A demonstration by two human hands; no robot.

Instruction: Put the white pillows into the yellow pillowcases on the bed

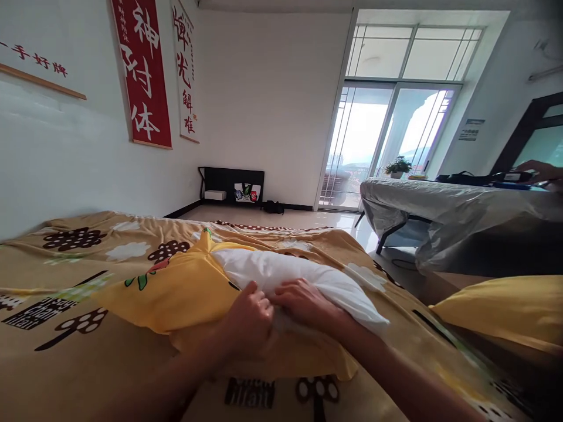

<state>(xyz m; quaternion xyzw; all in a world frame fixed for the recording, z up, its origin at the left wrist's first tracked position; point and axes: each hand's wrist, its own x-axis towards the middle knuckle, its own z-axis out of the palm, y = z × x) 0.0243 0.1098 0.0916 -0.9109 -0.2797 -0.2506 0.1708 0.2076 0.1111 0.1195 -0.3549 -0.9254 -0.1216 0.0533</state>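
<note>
A white pillow (316, 274) lies partly inside a yellow pillowcase (189, 293), with its right end sticking out onto the bed. At the pillowcase's opening my left hand (253, 316) is closed in a fist round the fabric edge. My right hand (303, 300) rests on the near side of the white pillow, its fingers bent into it close to my left hand; the fingertips are partly hidden. Part of the yellow case spreads below both wrists. Underneath is a tan blanket (127, 346) printed with brown trees and white clouds.
To the right lies another yellow pillow (505, 310). Behind it stands a plastic-covered table (440, 196) with a potted plant (398, 167); another person's hand (545, 172) shows at its right end. A low black bench (215, 179) stands by the far wall.
</note>
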